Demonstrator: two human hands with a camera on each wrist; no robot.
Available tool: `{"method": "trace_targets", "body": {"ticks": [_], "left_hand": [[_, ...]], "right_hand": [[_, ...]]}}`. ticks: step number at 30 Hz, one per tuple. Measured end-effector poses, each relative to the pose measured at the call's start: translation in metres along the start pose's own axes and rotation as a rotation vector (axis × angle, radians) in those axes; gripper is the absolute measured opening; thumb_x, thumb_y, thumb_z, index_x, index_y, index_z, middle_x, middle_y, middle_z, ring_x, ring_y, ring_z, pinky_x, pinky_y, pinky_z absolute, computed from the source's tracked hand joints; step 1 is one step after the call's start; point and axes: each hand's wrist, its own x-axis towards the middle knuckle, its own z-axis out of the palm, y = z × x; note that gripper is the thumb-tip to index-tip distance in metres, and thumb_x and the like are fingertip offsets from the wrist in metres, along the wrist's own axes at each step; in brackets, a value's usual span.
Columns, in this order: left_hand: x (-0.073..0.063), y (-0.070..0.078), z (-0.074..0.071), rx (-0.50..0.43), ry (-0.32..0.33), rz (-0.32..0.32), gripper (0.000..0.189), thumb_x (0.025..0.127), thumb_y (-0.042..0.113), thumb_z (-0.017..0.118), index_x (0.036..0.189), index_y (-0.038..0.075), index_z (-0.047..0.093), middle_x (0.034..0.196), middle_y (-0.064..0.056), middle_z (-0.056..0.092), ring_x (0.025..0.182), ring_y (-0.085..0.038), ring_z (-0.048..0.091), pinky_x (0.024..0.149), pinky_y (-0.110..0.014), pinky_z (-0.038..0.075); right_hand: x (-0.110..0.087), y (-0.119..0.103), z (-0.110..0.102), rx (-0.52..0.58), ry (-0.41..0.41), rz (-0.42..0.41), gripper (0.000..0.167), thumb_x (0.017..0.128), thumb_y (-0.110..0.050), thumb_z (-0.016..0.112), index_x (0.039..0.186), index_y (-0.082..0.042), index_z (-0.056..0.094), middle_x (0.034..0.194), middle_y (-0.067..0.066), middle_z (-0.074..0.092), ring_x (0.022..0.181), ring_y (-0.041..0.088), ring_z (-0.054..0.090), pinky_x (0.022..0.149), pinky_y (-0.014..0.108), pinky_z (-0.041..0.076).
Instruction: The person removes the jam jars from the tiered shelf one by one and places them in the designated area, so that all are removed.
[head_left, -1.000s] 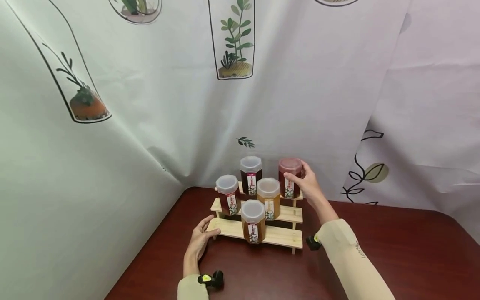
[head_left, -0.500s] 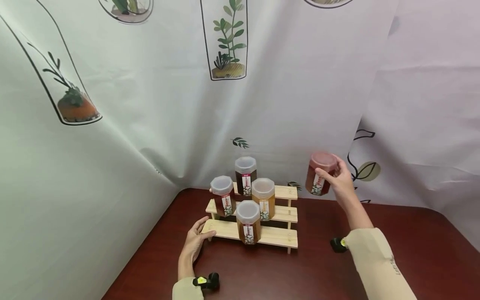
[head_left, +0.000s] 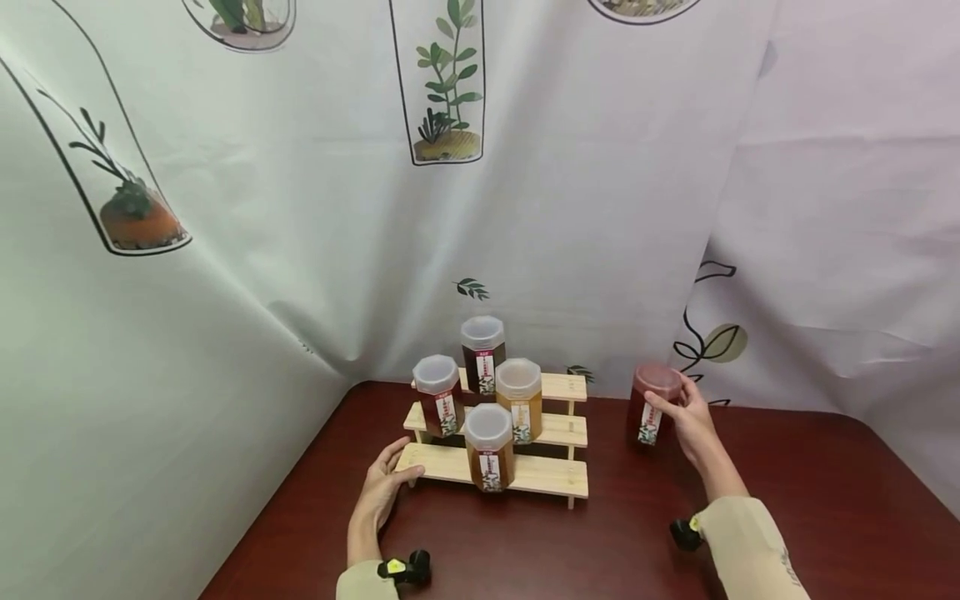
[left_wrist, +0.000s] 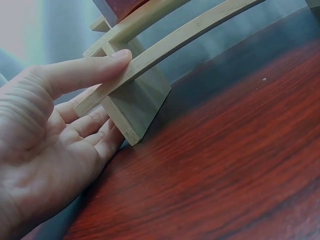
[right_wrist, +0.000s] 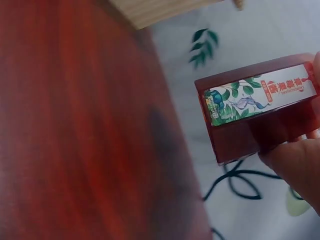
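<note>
In the head view my right hand [head_left: 693, 423] grips a dark red jar [head_left: 649, 417] with a reddish lid, to the right of the stand. The right wrist view shows this jar [right_wrist: 250, 102] upright relative to the backdrop, its bottom seemingly just above the table. My left hand [head_left: 377, 490] holds the left end of the lowest step of a three-step wooden stand [head_left: 551, 475]. Its thumb [left_wrist: 92, 72] lies on top of that plank, other fingers underneath by the leg.
On the stand are a dark jar [head_left: 483, 360] on top, a red jar [head_left: 438, 400] and a yellow jar [head_left: 521, 404] midway, and an amber jar [head_left: 489, 458] lowest. A printed curtain [head_left: 585, 208] hangs behind the dark red table [head_left: 525, 554].
My right hand has lifted the red jar off the top step, carried it right, and lowered it toward the table. The left hand stays on the stand.
</note>
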Motion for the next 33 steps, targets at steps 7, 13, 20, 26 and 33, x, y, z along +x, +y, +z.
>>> {"method": "trace_targets", "body": {"ticks": [7,13,20,26,33], "left_hand": [[0.001,-0.004,0.004,-0.008,-0.005,0.02,0.076,0.081,-0.003,0.072,0.147,-0.002,0.034,0.151,-0.029,0.036,0.101,-0.004,0.057,0.08,-0.016,0.049],[0.003,-0.007,0.007,-0.002,-0.022,0.039,0.077,0.08,-0.002,0.074,0.145,-0.005,0.033,0.148,-0.032,0.037,0.102,-0.005,0.059,0.081,-0.015,0.049],[0.002,-0.005,0.005,0.005,-0.005,0.037,0.075,0.082,-0.003,0.071,0.146,-0.004,0.032,0.15,-0.031,0.036,0.102,-0.003,0.058,0.082,-0.014,0.048],[-0.001,-0.005,0.003,-0.004,0.0,0.035,0.076,0.081,-0.004,0.072,0.146,-0.004,0.032,0.149,-0.031,0.038,0.097,-0.001,0.059,0.08,-0.016,0.048],[0.0,-0.005,0.002,0.004,0.006,0.039,0.076,0.081,-0.003,0.072,0.146,-0.003,0.034,0.149,-0.03,0.038,0.1,-0.004,0.059,0.081,-0.017,0.048]], "right_hand": [[-0.001,0.032,-0.006,0.031,-0.09,-0.005,0.089,0.092,-0.017,0.065,0.158,-0.012,0.006,0.16,0.014,0.014,0.145,0.024,0.014,0.122,0.039,0.009],[0.001,0.054,-0.022,0.057,-0.195,-0.094,0.09,0.089,-0.025,0.069,0.158,-0.016,0.011,0.151,0.009,0.027,0.122,-0.005,0.036,0.115,0.024,0.021],[-0.002,0.03,-0.021,0.102,-0.244,-0.092,0.077,0.097,-0.019,0.06,0.158,-0.017,0.013,0.157,-0.004,0.027,0.13,-0.01,0.031,0.118,0.017,0.015],[0.002,-0.004,-0.01,0.151,-0.229,-0.236,0.059,0.097,-0.009,0.057,0.15,-0.018,0.033,0.121,-0.033,0.054,0.119,-0.015,0.044,0.115,0.015,0.019],[0.001,-0.046,0.024,0.032,-0.253,-0.254,0.068,0.096,-0.017,0.061,0.154,-0.01,0.027,0.146,-0.017,0.048,0.148,0.018,0.028,0.101,0.011,0.037]]}}
